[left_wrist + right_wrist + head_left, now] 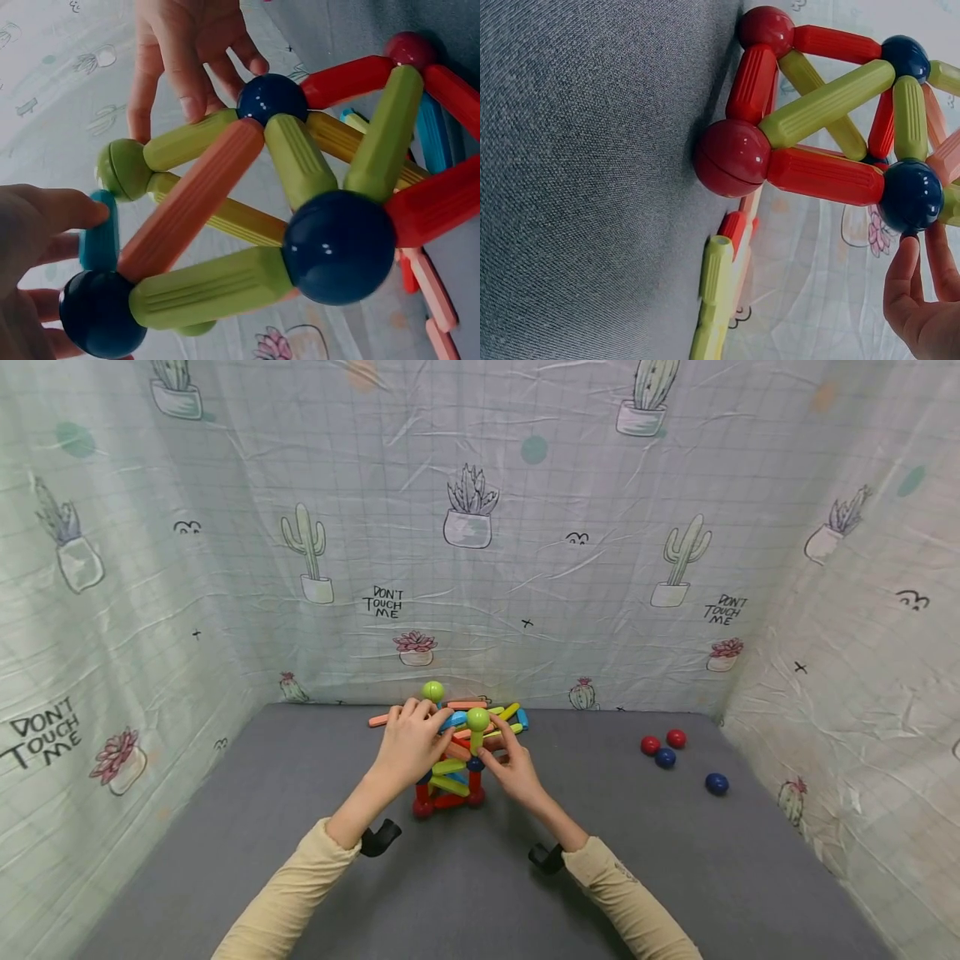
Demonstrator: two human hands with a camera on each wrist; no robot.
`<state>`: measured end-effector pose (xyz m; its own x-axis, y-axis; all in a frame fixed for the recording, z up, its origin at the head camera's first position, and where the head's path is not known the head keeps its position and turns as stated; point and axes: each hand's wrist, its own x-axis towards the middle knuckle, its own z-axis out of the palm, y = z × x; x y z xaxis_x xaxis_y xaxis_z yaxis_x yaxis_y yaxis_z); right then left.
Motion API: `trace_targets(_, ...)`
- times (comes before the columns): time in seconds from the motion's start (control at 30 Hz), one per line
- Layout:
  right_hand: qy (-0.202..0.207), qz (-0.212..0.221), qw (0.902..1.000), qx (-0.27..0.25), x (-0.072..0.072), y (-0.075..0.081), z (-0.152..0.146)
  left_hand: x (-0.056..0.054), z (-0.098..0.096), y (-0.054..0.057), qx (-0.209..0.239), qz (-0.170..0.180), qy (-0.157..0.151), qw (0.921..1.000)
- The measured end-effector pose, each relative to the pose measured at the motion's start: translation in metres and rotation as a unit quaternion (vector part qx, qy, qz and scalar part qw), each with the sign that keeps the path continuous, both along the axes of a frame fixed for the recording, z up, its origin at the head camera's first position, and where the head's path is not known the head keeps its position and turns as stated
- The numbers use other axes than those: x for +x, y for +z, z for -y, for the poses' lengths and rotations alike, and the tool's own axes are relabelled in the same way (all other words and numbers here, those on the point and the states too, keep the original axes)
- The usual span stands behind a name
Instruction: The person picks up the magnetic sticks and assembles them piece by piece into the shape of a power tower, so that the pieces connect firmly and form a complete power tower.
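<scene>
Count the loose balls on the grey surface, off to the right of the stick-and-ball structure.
4: a left red ball and right red ball close together, a blue ball just in front of them, and a far-right blue ball apart. None looks hidden there.

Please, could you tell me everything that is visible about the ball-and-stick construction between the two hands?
The ball-and-stick construction stands on the grey, woven-looking surface. Its glossy balls look plastic: red at the base, navy and light green higher up. Ribbed sticks in red, yellow-green, salmon and blue join them, some running diagonally. At the top, the left hand holds a blue stick; the right hand holds the near right corner, below a light green ball.
</scene>
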<state>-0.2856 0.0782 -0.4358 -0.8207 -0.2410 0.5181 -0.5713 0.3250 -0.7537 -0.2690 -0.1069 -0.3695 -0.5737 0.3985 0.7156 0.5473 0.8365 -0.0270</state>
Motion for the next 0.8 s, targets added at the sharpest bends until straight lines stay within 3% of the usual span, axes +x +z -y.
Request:
trace_targets(0.13, 0.003, -0.004, 1.0, 0.002, 0.0, 0.001, 0.0, -0.001, 0.0, -0.001, 0.002, 0.008, 0.004, 1.0)
trace_targets(0.2, 0.001, -0.008, 0.9999, 0.007, -0.007, -0.007, -0.001, -0.001, 0.001, -0.004, 0.021, 0.009, -0.002, 0.9997)
trace_targets(0.3, 0.001, -0.002, 1.0, 0.009, -0.008, -0.008, -0.001, 0.001, 0.006, -0.01, 0.076, 0.005, -0.011, 0.9971)
trace_targets(0.4, 0.005, 0.026, 0.9993, 0.027, -0.009, -0.01, -0.002, 0.006, 0.014, -0.018, 0.141, 0.014, -0.002, 0.9899)
trace_targets(0.5, 0.014, 0.052, 0.9969, 0.058, -0.009, -0.012, -0.004, 0.012, 0.024, -0.032, 0.192, 0.064, 0.026, 0.9789)
trace_targets(0.67, 0.02, 0.055, 0.996, 0.067, -0.008, -0.015, -0.009, 0.016, 0.03, -0.055, 0.211, 0.197, 0.051, 0.9561)
trace_targets(0.8, 0.036, 0.054, 0.9962, 0.057, 0.002, -0.011, -0.009, 0.014, 0.031, -0.062, 0.226, 0.23, 0.055, 0.945)
